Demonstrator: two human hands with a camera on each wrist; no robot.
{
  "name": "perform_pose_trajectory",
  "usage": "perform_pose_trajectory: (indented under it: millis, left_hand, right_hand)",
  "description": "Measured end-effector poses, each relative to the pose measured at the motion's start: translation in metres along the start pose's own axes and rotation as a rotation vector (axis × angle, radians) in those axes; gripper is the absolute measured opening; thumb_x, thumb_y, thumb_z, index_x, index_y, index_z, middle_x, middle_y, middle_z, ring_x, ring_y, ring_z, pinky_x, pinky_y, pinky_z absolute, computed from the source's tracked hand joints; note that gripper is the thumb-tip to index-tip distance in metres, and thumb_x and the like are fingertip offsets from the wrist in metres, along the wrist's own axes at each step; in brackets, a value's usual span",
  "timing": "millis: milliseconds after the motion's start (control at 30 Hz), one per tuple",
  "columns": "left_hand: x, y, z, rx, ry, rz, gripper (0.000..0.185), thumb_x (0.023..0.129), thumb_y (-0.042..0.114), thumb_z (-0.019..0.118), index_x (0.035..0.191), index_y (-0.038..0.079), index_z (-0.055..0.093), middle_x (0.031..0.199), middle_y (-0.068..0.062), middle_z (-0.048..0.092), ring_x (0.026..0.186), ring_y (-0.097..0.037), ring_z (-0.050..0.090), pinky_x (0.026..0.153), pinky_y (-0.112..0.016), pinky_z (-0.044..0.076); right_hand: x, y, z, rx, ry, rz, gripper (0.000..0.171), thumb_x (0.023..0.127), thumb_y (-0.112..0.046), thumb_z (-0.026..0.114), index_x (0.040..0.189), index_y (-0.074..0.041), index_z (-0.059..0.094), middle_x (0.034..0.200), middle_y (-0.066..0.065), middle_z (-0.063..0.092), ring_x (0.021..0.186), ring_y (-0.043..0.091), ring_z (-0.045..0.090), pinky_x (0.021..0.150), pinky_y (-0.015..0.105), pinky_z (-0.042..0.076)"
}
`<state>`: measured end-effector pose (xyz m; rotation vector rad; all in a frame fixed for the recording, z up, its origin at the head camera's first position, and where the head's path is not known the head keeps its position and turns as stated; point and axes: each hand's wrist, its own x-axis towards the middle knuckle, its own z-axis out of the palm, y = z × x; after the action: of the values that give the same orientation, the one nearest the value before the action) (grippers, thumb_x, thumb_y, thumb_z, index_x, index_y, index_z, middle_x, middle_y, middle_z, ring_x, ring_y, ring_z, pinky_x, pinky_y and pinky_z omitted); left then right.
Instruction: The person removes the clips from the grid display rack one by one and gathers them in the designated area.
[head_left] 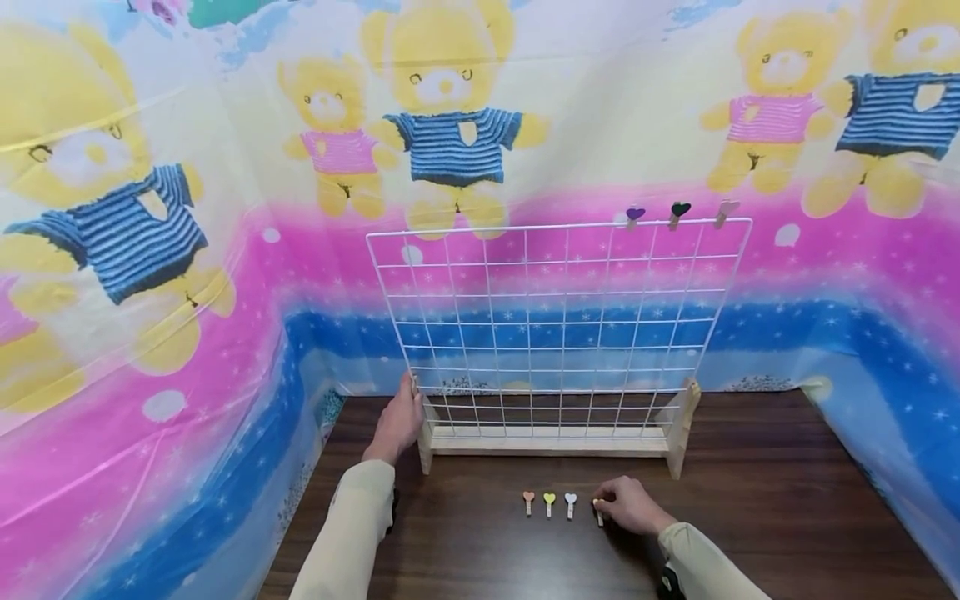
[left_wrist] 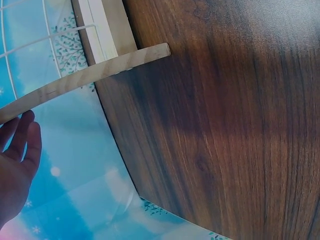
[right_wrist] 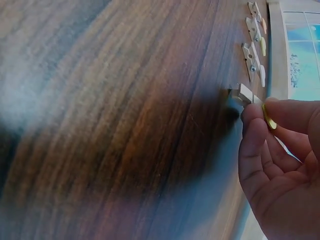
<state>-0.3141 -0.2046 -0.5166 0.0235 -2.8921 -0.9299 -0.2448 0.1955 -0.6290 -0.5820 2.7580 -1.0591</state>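
Note:
A white wire grid (head_left: 547,321) stands upright in a wooden base (head_left: 547,443). At its left side my left hand (head_left: 401,421) touches the wooden side support (left_wrist: 80,77), with fairly straight fingers (left_wrist: 33,145) against its outer edge. Low over the table, my right hand (head_left: 632,504) pinches a small wooden clothespin (right_wrist: 243,94) by its yellow heart (right_wrist: 269,117) between thumb and fingers. To the left of that hand lie three more clothespins in a row, with an orange heart (head_left: 528,497), a yellow heart (head_left: 550,499) and a white heart (head_left: 571,500).
Clipped along the grid's top wire at the right are clothespins with a purple heart (head_left: 635,214), a dark green heart (head_left: 680,209) and a pink heart (head_left: 727,207). The brown wood-grain table (head_left: 480,550) ends at a bear-print cloth (head_left: 600,108) behind and at both sides.

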Motion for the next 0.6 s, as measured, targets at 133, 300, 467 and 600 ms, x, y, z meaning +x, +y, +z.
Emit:
perform_pose_trajectory:
  millis: [133,300,467,600]
  left_hand:
    - [-0.0039,-0.0044,0.0051,-0.002,0.010,-0.004,0.044,0.104,0.021,0.035,0.145,0.014,0.021,0.111,-0.015,0.059,0.087,-0.030,0.061,0.069,-0.046,0.048]
    - [-0.0038,-0.0058,0.0065,-0.011,0.018,0.001,0.045,0.104,0.022,0.036,0.146,0.015,0.021,0.109,-0.014,0.059,0.083,-0.029,0.061,0.066,-0.044,0.048]
    - [-0.0009,-0.0026,0.0031,-0.009,0.025,0.019,0.045,0.104,0.021,0.035,0.146,0.016,0.020,0.110,-0.015,0.059,0.085,-0.030,0.061,0.068,-0.046,0.048]
    - [0.0006,-0.0014,0.0010,0.003,0.017,0.021,0.045,0.104,0.021,0.035,0.146,0.015,0.020,0.111,-0.016,0.058,0.086,-0.031,0.061,0.068,-0.047,0.048]
  right_hand:
    - [-0.0015,0.0027,-0.0003,0.020,-0.005,0.005,0.007,0.084,-0.003,0.066,0.079,-0.008,0.069,0.060,-0.008,0.057,0.054,0.006,0.051,0.051,0.024,0.041]
    - [-0.0006,0.0044,-0.0002,0.050,-0.007,0.011,0.009,0.084,-0.002,0.065,0.078,-0.008,0.068,0.059,-0.008,0.056,0.052,0.006,0.051,0.048,0.024,0.043]
    - [0.0020,0.0059,0.0007,0.061,-0.012,0.020,0.010,0.083,0.000,0.064,0.078,-0.007,0.068,0.058,-0.007,0.055,0.050,0.007,0.051,0.047,0.024,0.043]
    - [0.0037,0.0070,0.0026,0.057,-0.007,0.025,0.010,0.083,0.000,0.064,0.077,-0.008,0.068,0.058,-0.007,0.055,0.050,0.007,0.051,0.047,0.024,0.042]
